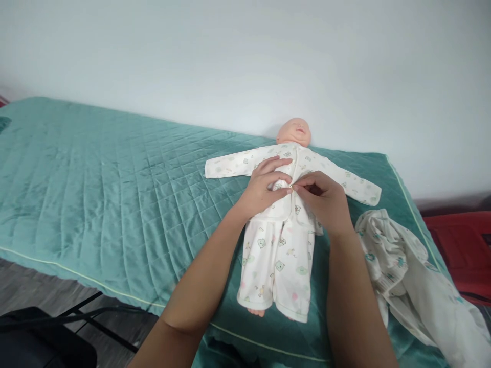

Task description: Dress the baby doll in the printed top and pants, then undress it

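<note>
A baby doll [294, 131] lies face up on a teal quilted cover [115, 194], its head towards the wall and its arms spread. It wears a white printed top [238, 164] and matching trousers [278, 266]. Both my hands meet at the front of the top, at chest height. My left hand [264, 186] pinches the left edge of the top's front. My right hand [324, 202] pinches the right edge against it, at a small snap. One bare foot [256, 311] shows below the trousers.
A crumpled white printed garment [399, 266] lies on the cover to the right of the doll. A red object [460, 250] stands past the cover's right edge. A dark object and black bars [57, 327] sit on the floor at lower left. A white wall runs behind.
</note>
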`<state>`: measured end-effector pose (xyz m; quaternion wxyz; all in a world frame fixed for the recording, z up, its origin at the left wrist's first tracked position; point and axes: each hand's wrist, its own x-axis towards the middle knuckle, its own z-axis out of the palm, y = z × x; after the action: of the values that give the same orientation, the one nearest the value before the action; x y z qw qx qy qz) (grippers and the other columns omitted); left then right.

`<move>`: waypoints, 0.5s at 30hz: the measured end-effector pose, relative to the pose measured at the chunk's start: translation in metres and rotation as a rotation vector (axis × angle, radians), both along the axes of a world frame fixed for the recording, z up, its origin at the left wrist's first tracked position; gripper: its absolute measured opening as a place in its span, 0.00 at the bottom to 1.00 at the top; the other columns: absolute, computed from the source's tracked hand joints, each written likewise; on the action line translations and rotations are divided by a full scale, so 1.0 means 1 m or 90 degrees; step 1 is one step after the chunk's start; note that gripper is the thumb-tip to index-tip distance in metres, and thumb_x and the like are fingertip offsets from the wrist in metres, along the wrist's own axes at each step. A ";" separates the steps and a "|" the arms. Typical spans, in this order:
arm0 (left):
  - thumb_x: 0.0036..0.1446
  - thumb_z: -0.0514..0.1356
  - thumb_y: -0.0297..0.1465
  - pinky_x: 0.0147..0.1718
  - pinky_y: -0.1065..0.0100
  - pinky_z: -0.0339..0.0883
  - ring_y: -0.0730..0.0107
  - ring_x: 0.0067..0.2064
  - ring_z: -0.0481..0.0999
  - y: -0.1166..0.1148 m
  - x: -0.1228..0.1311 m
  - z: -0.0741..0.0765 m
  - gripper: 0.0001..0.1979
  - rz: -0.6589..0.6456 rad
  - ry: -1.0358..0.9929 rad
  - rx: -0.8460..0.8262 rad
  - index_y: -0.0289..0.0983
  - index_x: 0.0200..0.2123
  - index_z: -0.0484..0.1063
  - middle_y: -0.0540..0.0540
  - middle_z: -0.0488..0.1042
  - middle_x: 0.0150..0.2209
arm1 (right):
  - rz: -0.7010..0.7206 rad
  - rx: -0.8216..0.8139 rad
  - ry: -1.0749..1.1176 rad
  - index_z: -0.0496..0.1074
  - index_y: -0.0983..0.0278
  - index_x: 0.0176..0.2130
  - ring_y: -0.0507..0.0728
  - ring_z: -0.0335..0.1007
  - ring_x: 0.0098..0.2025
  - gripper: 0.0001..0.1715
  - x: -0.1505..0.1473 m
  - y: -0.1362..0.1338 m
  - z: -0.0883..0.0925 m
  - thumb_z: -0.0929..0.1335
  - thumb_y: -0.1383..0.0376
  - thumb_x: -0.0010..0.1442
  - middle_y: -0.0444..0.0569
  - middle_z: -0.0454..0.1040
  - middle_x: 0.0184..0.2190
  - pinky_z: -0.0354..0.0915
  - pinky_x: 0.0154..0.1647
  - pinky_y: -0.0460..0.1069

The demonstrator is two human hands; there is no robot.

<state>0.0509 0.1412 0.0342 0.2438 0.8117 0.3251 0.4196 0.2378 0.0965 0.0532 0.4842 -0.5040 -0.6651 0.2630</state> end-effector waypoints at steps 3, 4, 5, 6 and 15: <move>0.60 0.64 0.32 0.68 0.48 0.54 0.58 0.70 0.57 0.000 0.000 0.001 0.03 -0.005 0.011 -0.001 0.42 0.39 0.75 0.47 0.68 0.64 | -0.002 0.025 -0.027 0.77 0.61 0.32 0.53 0.69 0.34 0.04 -0.001 0.000 0.001 0.71 0.69 0.59 0.44 0.75 0.33 0.62 0.34 0.49; 0.60 0.64 0.32 0.68 0.48 0.53 0.58 0.70 0.57 -0.001 0.000 0.002 0.03 -0.003 0.017 -0.005 0.42 0.38 0.75 0.48 0.68 0.65 | -0.006 0.037 -0.040 0.76 0.61 0.31 0.52 0.67 0.32 0.04 -0.002 0.000 0.001 0.71 0.69 0.59 0.44 0.74 0.33 0.61 0.33 0.49; 0.60 0.64 0.32 0.68 0.48 0.53 0.58 0.70 0.56 -0.001 0.000 0.003 0.03 0.001 0.023 -0.010 0.42 0.38 0.75 0.48 0.68 0.65 | -0.011 0.049 -0.053 0.76 0.61 0.31 0.52 0.66 0.31 0.05 -0.003 -0.001 0.001 0.71 0.70 0.58 0.44 0.74 0.32 0.60 0.32 0.49; 0.60 0.63 0.31 0.69 0.49 0.53 0.59 0.70 0.56 -0.002 0.000 0.004 0.03 0.003 0.026 -0.013 0.43 0.38 0.75 0.49 0.67 0.65 | -0.018 0.061 -0.064 0.76 0.61 0.31 0.51 0.65 0.30 0.05 -0.004 -0.001 0.001 0.71 0.70 0.58 0.43 0.74 0.32 0.60 0.31 0.49; 0.61 0.60 0.28 0.69 0.49 0.52 0.60 0.71 0.56 -0.001 0.000 0.003 0.08 0.001 0.025 -0.008 0.44 0.42 0.76 0.49 0.68 0.65 | -0.048 0.001 0.046 0.75 0.62 0.32 0.51 0.65 0.31 0.02 -0.006 0.000 -0.001 0.72 0.67 0.57 0.43 0.73 0.31 0.61 0.33 0.48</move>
<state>0.0505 0.1398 0.0369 0.2422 0.8180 0.3328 0.4018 0.2321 0.0967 0.0518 0.5176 -0.5188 -0.6280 0.2618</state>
